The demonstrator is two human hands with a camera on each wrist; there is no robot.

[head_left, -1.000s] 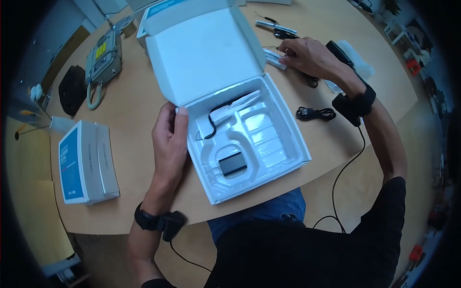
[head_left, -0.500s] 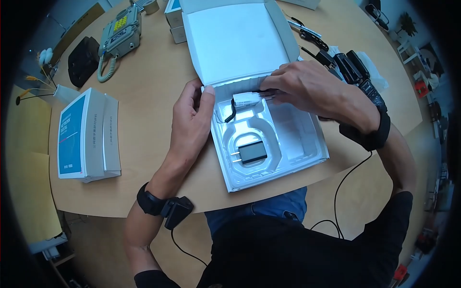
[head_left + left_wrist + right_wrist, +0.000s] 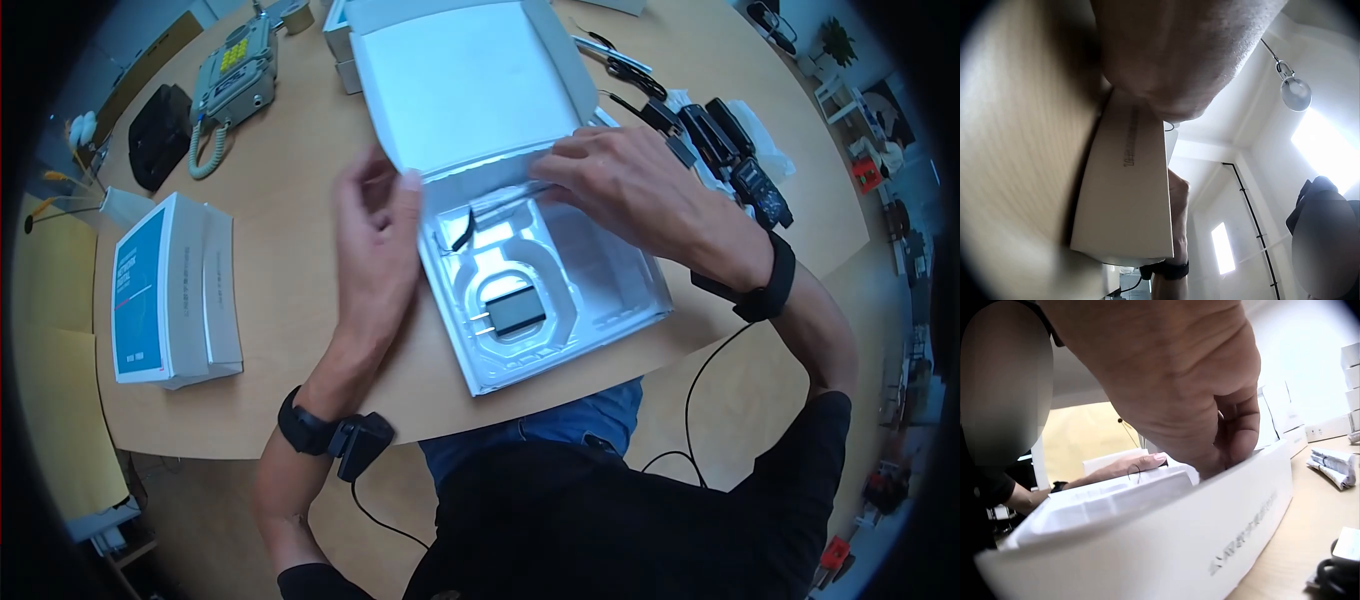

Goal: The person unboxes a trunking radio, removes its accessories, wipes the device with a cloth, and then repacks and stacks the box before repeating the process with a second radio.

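An open white box (image 3: 455, 320) with a moulded plastic tray stands in front of me, its lid (image 3: 460, 80) folded back. A black power adapter (image 3: 515, 311) lies in the tray's round recess. My right hand (image 3: 640, 190) reaches in over the right wall, fingertips pinching the end of a white packet (image 3: 500, 205) with a black strap (image 3: 463, 232). In the right wrist view the wall hides those fingertips. My left hand (image 3: 380, 240) is at the box's left back corner, its thumb by the rim and its fingers loose outside the wall.
Two-way radios (image 3: 760, 190), a black cable (image 3: 637, 80) and plastic bags lie to the right. Folded papers (image 3: 1335, 465) rest beside the box. At left stand blue-and-white boxes (image 3: 140, 290), a telephone-like device (image 3: 235, 75) and a black pouch (image 3: 160, 135).
My right hand has moved from the folded papers on the table into the box, onto the white packet. The left hand has slackened slightly outward from the corner.
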